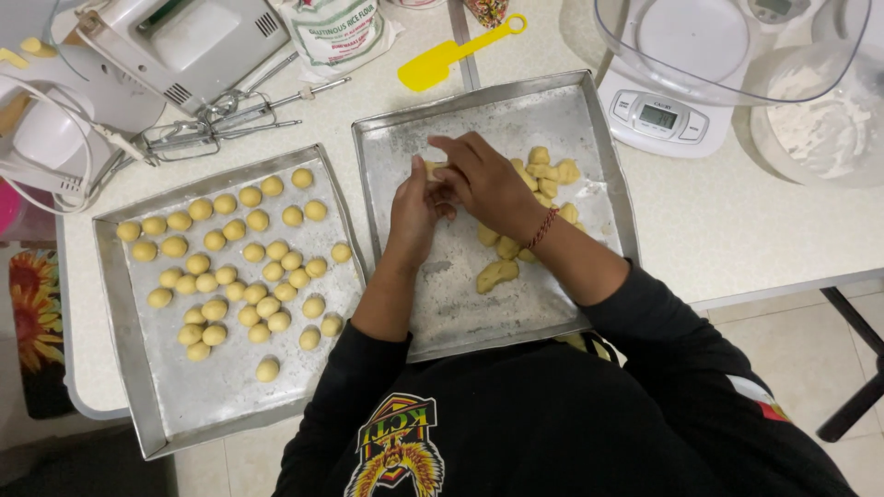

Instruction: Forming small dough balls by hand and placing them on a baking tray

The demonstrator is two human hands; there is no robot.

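Pale yellow dough balls (pixel 235 267) on a dull silver tray (pixel 138 368); same yellow, perhaps slightly deeper, in the dough pieces (pixel 502 271) on the second silver tray (pixel 516 101), dusted white. Bright yellow spatula (pixel 451 53). White hand mixer (pixel 175 41), white kitchen scale (pixel 658 115). Red braided wristband (pixel 543 226). Black sleeve (pixel 663 331). Orange sunflower pattern on the mat (pixel 32 313). Off-white speckled table (pixel 737 221).

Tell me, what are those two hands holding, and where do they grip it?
A small pale yellow dough piece, pinched between the fingertips of the left hand and right hand; most of it is hidden.
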